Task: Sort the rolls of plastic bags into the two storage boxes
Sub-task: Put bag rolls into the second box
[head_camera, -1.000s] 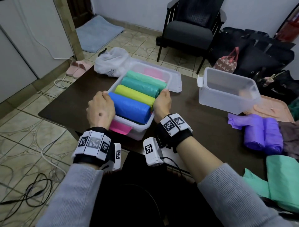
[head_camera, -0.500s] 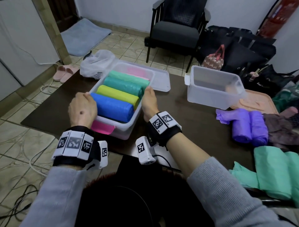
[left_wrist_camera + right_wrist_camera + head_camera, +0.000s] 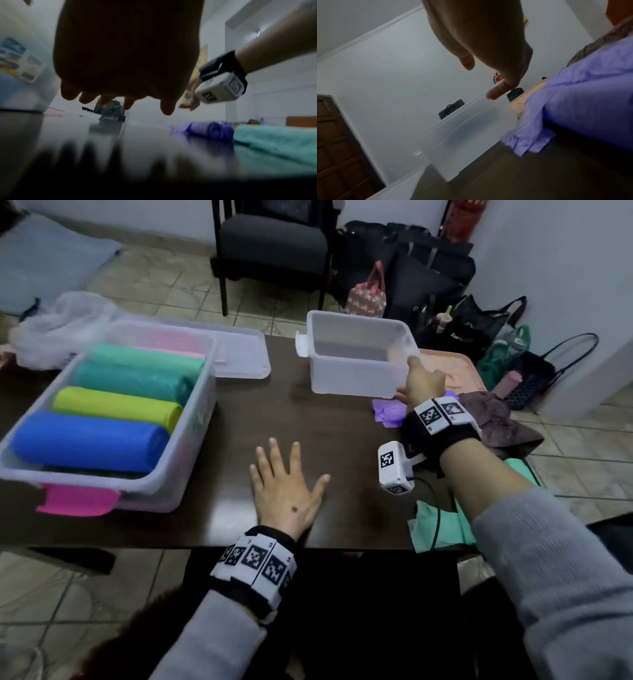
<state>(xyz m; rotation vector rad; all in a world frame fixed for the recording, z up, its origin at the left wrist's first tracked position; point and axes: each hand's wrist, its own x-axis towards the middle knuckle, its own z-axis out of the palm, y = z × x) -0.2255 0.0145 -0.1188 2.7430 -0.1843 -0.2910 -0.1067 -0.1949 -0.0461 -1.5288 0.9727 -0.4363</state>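
Observation:
A clear box point(image 3: 202, 405) at the left holds blue point(image 3: 85, 441), yellow point(image 3: 116, 405), teal point(image 3: 130, 381) and light green point(image 3: 147, 361) rolls. A second clear box point(image 3: 356, 374) stands empty at the centre right. My right hand point(image 3: 416, 378) is at its near right corner, one fingertip touching the rim point(image 3: 494, 94), thumb apart from it. My left hand point(image 3: 287, 474) hovers flat with fingers spread just above the dark table point(image 3: 308, 412), holding nothing. A purple roll point(image 3: 582, 101) lies beside the empty box, mostly hidden behind my right wrist in the head view.
A box lid point(image 3: 239, 357) lies behind the filled box, with a white plastic bag point(image 3: 61, 326) left of it. Loose green point(image 3: 442, 525) and brown point(image 3: 496, 422) bags lie at the table's right. A peach tray point(image 3: 452, 368) sits behind them. A chair point(image 3: 274, 248) and handbags stand beyond.
Both hands have let go of the filled box's sides. The left hand moved right over the table's middle; the right hand reached across to the empty box. My view swung right.

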